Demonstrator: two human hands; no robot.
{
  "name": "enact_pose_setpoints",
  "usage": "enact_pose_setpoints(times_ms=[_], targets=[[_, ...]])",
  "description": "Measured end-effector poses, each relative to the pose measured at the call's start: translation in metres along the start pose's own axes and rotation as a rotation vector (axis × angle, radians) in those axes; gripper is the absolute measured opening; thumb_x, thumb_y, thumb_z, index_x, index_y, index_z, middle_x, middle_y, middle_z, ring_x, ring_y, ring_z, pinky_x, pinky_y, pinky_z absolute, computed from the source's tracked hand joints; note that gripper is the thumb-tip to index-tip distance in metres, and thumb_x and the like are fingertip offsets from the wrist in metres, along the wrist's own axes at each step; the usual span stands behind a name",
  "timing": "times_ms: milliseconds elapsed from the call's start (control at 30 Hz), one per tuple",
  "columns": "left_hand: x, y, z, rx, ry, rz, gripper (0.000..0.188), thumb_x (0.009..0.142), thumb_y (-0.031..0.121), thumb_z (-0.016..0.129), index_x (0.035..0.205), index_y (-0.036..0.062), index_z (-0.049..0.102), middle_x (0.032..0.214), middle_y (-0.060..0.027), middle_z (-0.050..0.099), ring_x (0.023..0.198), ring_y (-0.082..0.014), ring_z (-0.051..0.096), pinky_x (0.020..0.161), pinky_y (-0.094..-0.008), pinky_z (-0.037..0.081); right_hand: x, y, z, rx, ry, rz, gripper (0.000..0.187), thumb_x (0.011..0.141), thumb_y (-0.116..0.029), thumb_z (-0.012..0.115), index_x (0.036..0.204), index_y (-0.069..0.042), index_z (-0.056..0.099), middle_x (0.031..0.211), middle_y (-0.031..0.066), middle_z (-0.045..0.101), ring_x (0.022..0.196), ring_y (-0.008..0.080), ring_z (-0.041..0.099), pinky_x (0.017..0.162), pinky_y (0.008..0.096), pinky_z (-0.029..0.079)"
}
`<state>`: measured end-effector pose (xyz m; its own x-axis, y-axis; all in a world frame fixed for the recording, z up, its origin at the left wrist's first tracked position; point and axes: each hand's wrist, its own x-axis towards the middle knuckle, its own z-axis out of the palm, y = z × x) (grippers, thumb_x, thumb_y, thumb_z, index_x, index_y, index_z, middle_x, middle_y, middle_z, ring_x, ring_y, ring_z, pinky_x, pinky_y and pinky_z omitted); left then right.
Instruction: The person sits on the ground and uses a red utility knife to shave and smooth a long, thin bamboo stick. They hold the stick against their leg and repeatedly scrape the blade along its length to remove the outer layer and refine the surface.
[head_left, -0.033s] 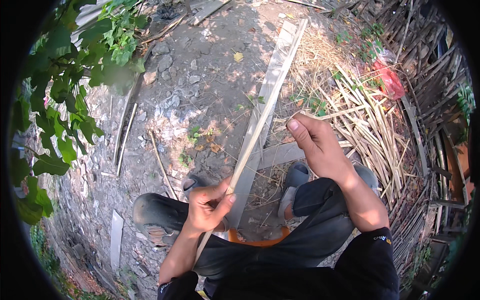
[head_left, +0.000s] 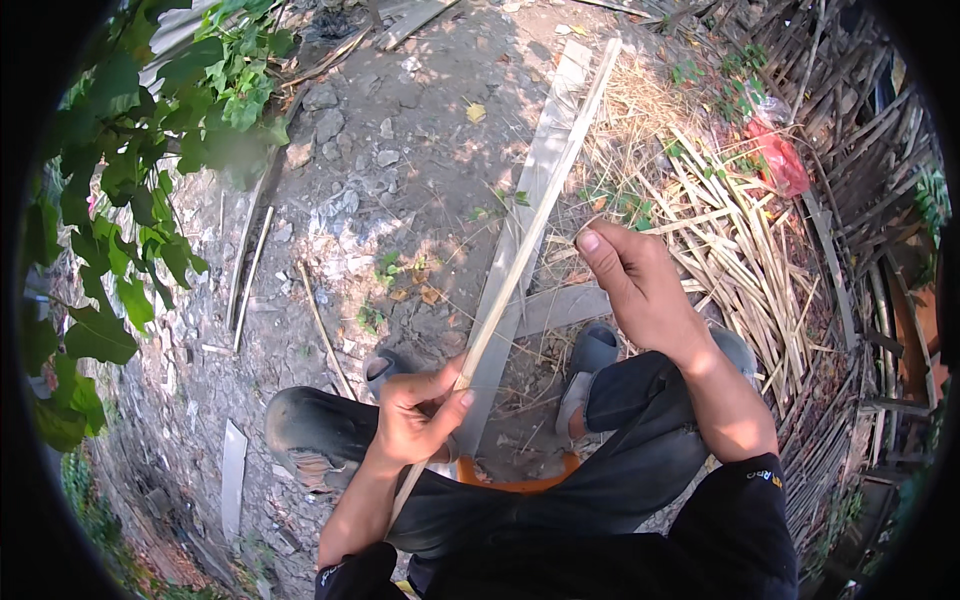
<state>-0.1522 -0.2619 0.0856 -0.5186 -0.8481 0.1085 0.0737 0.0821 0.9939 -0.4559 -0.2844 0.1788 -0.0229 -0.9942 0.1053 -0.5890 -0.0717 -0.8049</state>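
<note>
My left hand [head_left: 418, 412] is closed round the lower part of a long pale wooden strip [head_left: 530, 232]. Thumb and fingers pinch it just in front of my left knee. From there the strip slants up and away to the right, and its near end runs back past my forearm. My right hand [head_left: 640, 285] is raised to the right of the strip, apart from it, with thumb and forefinger pressed together. Something thin and dark may show at those fingertips, too small to name. Beneath the strip, a grey wooden board [head_left: 492, 300] lies lengthwise between my feet.
At right lies a heap of pale cut strips [head_left: 760, 260], with a red plastic bag [head_left: 778, 160] behind it. Stacked sticks [head_left: 850, 130] line the right edge. Leafy branches [head_left: 110, 250] hang at left. Under me is an orange seat edge [head_left: 515, 486]; stones and stray sticks dot the ground.
The strip's far end has shifted very slightly to the right. My right hand has moved a touch to the right; my left hand keeps its grip.
</note>
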Motion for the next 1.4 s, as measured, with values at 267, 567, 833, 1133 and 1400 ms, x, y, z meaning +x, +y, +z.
enact_pose_setpoints(times_ms=[267,567,833,1133,1400], targets=[[-0.001,0.008,0.002,0.019,-0.112,-0.058,0.045,0.095,-0.005,0.068,0.139,-0.0064,0.062,0.066,0.0023,0.054,0.059,-0.003,0.047,0.055,-0.0225,0.037,0.0,-0.003,0.011,-0.222,0.08,-0.057,0.044,0.11,-0.033,0.053,0.082,-0.001,0.064,0.057,0.0215,0.056,0.056,0.0452,0.061,0.056,0.0525,0.046],[-0.001,0.002,-0.001,-0.002,-0.071,-0.029,0.045,0.096,-0.004,0.067,0.141,-0.0056,0.061,0.065,0.0054,0.054,0.057,-0.0014,0.045,0.053,-0.0212,0.036,0.009,-0.009,0.019,-0.252,0.035,-0.085,0.036,0.106,-0.034,0.058,0.09,-0.005,0.069,0.056,0.0198,0.058,0.054,0.0421,0.064,0.052,0.0515,0.048],[-0.003,0.011,-0.005,-0.127,-0.009,-0.09,0.044,0.098,-0.001,0.066,0.142,-0.0027,0.061,0.063,0.0048,0.057,0.051,0.0,0.046,0.048,-0.0204,0.034,0.0,-0.009,0.024,-0.011,-0.066,-0.047,0.047,0.111,-0.036,0.051,0.082,0.0,0.06,0.056,0.0187,0.051,0.052,0.0385,0.058,0.053,0.0454,0.043],[0.002,0.007,0.003,-0.081,-0.04,-0.076,0.047,0.096,-0.004,0.067,0.143,-0.0002,0.062,0.064,0.0037,0.057,0.054,-0.0006,0.047,0.049,-0.0222,0.034,-0.012,-0.008,0.043,-0.105,-0.063,-0.113,0.036,0.108,-0.031,0.057,0.087,-0.003,0.062,0.054,0.018,0.055,0.05,0.0395,0.061,0.049,0.0469,0.045],[0.006,0.006,-0.002,0.009,-0.04,-0.062,0.048,0.096,-0.005,0.068,0.143,0.0026,0.063,0.065,0.0062,0.056,0.057,0.0002,0.044,0.052,-0.0209,0.032,-0.011,-0.011,0.047,-0.194,-0.206,-0.15,0.029,0.105,-0.032,0.059,0.098,-0.005,0.067,0.059,0.0188,0.062,0.057,0.0416,0.066,0.053,0.0522,0.051]])
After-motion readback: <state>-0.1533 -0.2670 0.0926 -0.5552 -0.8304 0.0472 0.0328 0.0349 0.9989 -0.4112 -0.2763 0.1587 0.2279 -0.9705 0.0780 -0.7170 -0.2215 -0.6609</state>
